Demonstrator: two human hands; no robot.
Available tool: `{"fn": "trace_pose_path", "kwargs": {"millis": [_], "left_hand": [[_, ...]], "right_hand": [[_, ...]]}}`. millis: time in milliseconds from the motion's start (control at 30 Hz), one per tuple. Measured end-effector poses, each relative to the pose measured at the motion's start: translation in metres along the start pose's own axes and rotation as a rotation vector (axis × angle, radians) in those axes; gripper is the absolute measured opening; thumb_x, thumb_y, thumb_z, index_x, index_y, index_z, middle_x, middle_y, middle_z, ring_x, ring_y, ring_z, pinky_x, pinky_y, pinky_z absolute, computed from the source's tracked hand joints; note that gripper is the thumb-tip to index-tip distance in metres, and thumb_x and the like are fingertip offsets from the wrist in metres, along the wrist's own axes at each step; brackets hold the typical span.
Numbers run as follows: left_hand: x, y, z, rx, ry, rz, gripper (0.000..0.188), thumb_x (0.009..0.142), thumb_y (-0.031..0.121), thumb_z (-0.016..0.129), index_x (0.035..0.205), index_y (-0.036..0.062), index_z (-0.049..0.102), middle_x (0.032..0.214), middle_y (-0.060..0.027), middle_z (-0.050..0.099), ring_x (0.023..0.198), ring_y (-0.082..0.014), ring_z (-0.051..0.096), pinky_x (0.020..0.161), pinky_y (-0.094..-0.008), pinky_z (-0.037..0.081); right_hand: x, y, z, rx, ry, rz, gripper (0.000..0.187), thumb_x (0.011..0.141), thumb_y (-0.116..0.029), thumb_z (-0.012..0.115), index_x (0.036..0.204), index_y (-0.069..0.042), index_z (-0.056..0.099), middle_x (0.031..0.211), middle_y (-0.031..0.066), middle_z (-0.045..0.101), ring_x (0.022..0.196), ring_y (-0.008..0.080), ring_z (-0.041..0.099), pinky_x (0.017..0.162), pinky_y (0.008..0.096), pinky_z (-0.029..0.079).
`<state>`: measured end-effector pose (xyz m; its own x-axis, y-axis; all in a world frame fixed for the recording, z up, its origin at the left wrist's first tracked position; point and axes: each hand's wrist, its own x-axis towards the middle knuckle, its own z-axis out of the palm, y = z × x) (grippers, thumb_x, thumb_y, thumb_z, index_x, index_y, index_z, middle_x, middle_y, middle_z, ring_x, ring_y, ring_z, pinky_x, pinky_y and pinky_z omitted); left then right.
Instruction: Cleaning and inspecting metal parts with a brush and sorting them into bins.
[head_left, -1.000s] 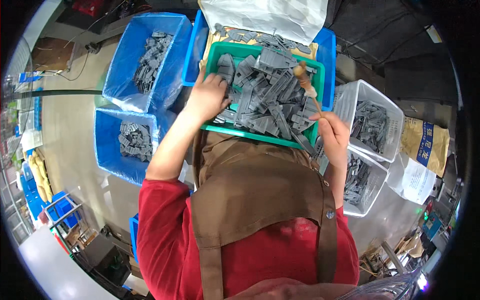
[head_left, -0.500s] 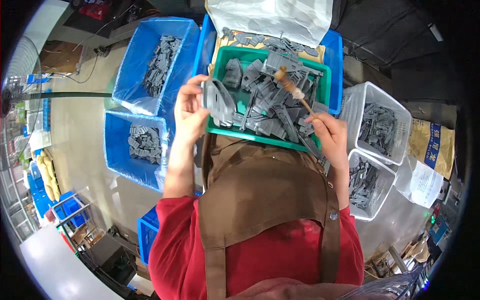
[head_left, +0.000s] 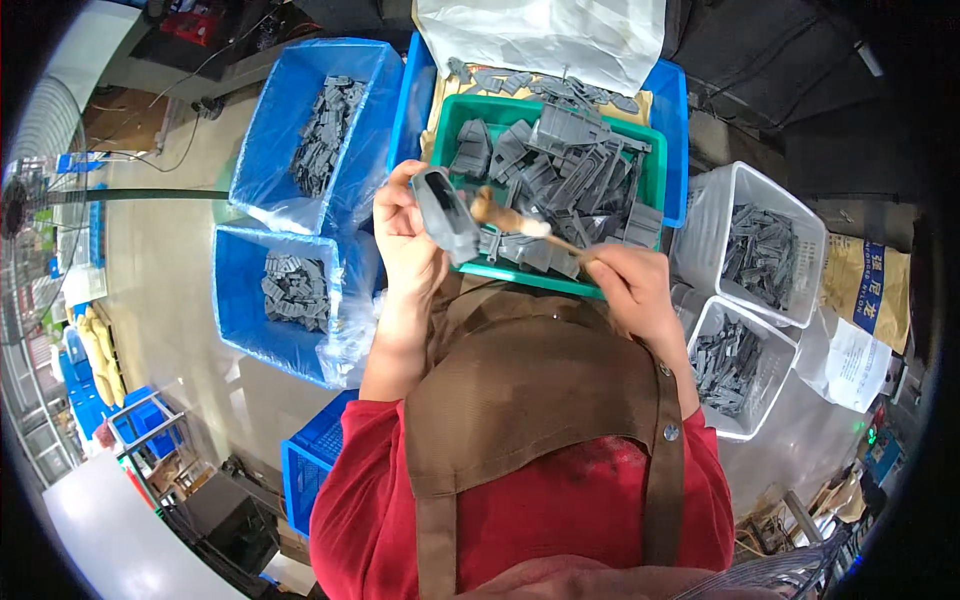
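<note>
My left hand (head_left: 408, 232) holds a hollow grey plastic part (head_left: 458, 238), tilted on edge above the left side of a green tray (head_left: 655, 150). My right hand (head_left: 632, 288) is closed on the thin handle of a small wooden mallet (head_left: 505, 216), which has a white wrapping below its brown head. The mallet head is beside the part's right side; whether they touch I cannot tell. In the tray, near my lap, lies a heap of loose grey plastic parts (head_left: 575, 175).
The tray rests on a blue crate (head_left: 672, 85) with small grey pieces (head_left: 580, 92) behind it. Left stand two plastic-lined blue bins (head_left: 250, 150) of grey parts. Right are two white baskets (head_left: 815, 255) of similar pieces, beside a golden sack (head_left: 850, 285).
My right hand has moved left and nearer to me, swinging the mallet head down to the grey part. My left hand has shifted slightly right and turned the part.
</note>
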<state>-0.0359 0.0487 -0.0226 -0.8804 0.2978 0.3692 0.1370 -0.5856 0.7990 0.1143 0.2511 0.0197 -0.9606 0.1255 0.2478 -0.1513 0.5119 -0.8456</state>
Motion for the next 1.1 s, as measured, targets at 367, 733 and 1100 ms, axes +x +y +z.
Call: {"fn": "trace_pose_path", "kwargs": {"millis": [367, 733, 1100], "left_hand": [[0.003, 0.0, 0.012, -0.31, 0.088, -0.033, 0.04, 0.073, 0.002, 0.073, 0.095, 0.0125, 0.04, 0.119, -0.0092, 0.042, 0.108, -0.0229, 0.051, 0.089, -0.0373, 0.05], [0.005, 0.001, 0.004, -0.135, 0.151, 0.051, 0.039, 0.074, -0.008, 0.064, 0.093, 0.0138, 0.037, 0.117, -0.0101, 0.044, 0.101, -0.0175, 0.049, 0.084, -0.0306, 0.047], [0.007, 0.004, 0.007, -0.119, 0.166, 0.069, 0.04, 0.075, -0.003, 0.069, 0.091, 0.0138, 0.037, 0.12, -0.0094, 0.044, 0.096, -0.0191, 0.054, 0.08, -0.0317, 0.051]], "right_hand": [[0.002, -0.012, 0.008, 0.162, -0.084, 0.083, 0.014, 0.084, -0.01, 0.055, 0.082, 0.0, 0.065, 0.069, 0.0112, 0.062, 0.054, 0.0197, 0.058, 0.052, 0.0281, 0.043], [0.002, -0.009, 0.007, 0.122, 0.021, 0.196, 0.014, 0.085, -0.008, 0.054, 0.084, 0.001, 0.065, 0.066, 0.0096, 0.06, 0.051, 0.015, 0.053, 0.05, 0.0252, 0.04], [0.0, -0.013, 0.005, 0.071, -0.04, 0.19, 0.013, 0.084, -0.007, 0.055, 0.084, 0.001, 0.065, 0.072, 0.0113, 0.064, 0.059, 0.0209, 0.062, 0.055, 0.0269, 0.046]]}}
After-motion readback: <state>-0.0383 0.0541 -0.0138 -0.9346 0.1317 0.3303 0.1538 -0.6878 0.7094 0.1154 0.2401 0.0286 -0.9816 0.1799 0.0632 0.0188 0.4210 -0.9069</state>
